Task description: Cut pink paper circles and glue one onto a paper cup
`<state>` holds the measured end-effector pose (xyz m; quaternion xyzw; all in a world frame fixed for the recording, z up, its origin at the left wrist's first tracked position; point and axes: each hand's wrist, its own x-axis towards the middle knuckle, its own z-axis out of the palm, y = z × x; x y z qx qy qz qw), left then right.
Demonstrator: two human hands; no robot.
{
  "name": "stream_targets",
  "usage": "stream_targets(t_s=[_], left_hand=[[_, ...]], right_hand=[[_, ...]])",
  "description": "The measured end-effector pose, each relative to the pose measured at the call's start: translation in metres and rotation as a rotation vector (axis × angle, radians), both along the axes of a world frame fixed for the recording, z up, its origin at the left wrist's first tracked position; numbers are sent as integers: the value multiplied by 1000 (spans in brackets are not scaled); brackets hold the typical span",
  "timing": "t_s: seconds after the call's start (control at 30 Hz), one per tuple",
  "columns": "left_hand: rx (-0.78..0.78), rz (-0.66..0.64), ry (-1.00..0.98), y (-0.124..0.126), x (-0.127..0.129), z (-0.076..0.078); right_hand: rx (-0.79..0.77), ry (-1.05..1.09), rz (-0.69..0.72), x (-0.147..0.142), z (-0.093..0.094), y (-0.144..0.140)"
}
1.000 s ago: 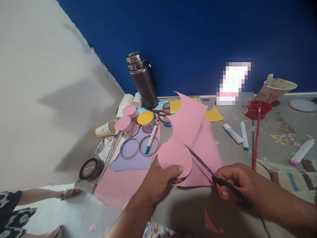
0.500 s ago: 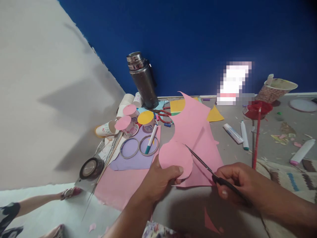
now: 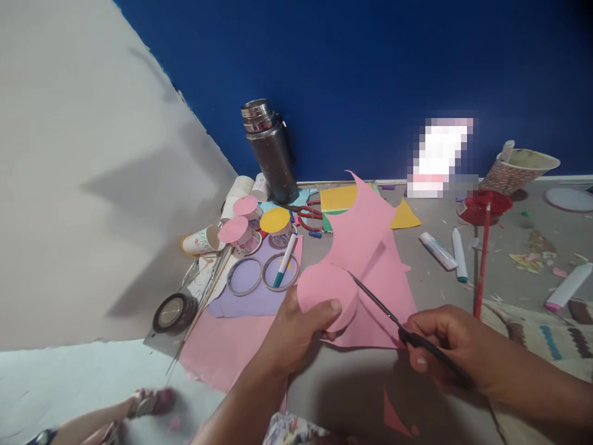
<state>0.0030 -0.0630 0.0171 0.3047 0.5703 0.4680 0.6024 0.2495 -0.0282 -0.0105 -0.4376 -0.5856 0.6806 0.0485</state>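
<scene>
My left hand point(image 3: 296, 330) pinches a sheet of pink paper point(image 3: 370, 247) at its rounded, circle-shaped part point(image 3: 324, 290). My right hand point(image 3: 445, 346) grips black-handled scissors point(image 3: 393, 321). Their blades point up and left, with the tip at the edge of the pink circle shape. The rest of the pink sheet stands up behind the blades toward the blue wall.
On the grey floor lie a steel flask point(image 3: 269, 151), paper cups topped with pink and yellow discs point(image 3: 252, 225), two tape rings point(image 3: 262, 275) on purple paper, a tape roll point(image 3: 175, 311), red scissors point(image 3: 306, 213), markers point(image 3: 445, 250), a red pencil point(image 3: 482, 259). Another person's foot point(image 3: 148, 402) shows lower left.
The pink sheet has turned a little in my left hand and its circle part has bent back. The scissors stay at the cut. The other person's leg has moved down and right.
</scene>
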Motion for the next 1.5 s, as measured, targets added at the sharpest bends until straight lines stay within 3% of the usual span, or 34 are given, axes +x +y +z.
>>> stream_targets(t_s=[0.2, 0.53, 0.87, 1.3, 1.5], left_hand=[[85, -49, 94, 2, -3, 2], [82, -141, 48, 2, -4, 1], [41, -57, 39, 1, -2, 4], [2, -58, 22, 1, -4, 7], [-12, -147, 37, 3, -9, 7]], right_hand=[[-50, 6, -28, -2, -3, -2], [-98, 71, -87, -4, -2, -7], [-136, 59, -74, -4, -3, -6], [-155, 61, -83, -4, 2, -5], [-99, 33, -49, -4, 5, -5]])
